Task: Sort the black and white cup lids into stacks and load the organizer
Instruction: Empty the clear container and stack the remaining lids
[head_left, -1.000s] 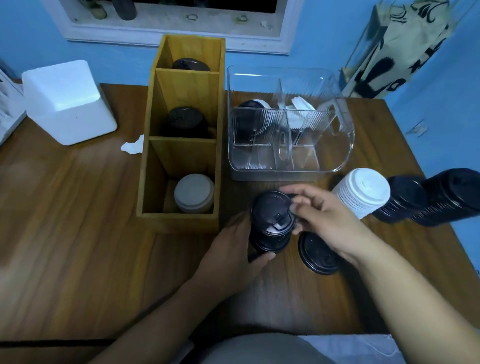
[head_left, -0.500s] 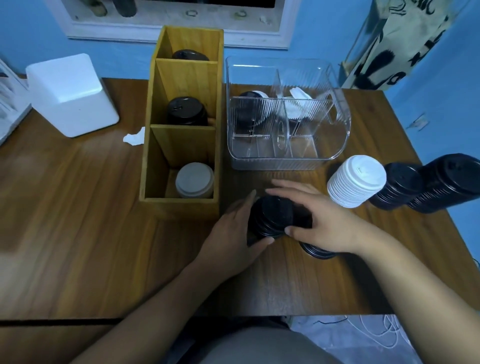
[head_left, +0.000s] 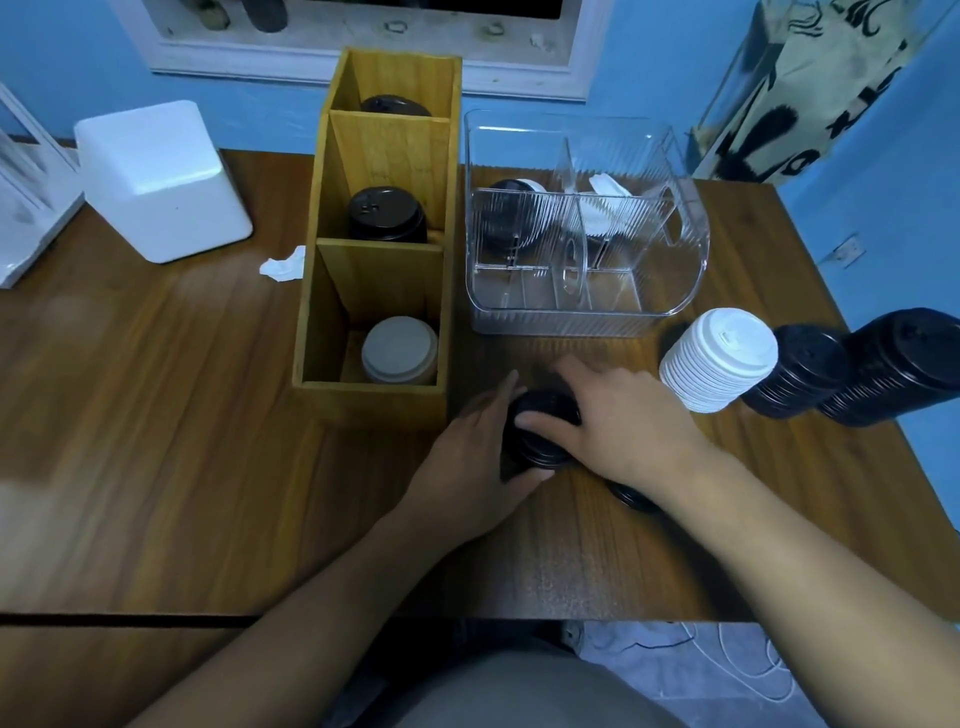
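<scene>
Since a second ago the right hand (head_left: 618, 431) has dropped from a raised pinch on the top lid. It now lies low over the short black lid stack (head_left: 540, 441), which stands on the wooden table (head_left: 156, 467) just in front of the wooden organizer (head_left: 374, 400). Its fingers stretch fairly straight across the stack, with the thumb resting on the top lid, so it presses rather than grips. The left hand (head_left: 467, 462) cups the stack's left side, fingers along the far edge and thumb curled round the near edge. One loose black lid (head_left: 631, 496) lies flat beneath the right wrist. Well to the right sit a white lid stack (head_left: 719, 364) and two longer black stacks, all leaning.

The step appears to be seating the lids so they nest. It calls for pushing straight down with even pressure while the left hand stops the column sliding or tipping. The rims should line up before the loose lid is added.
</scene>
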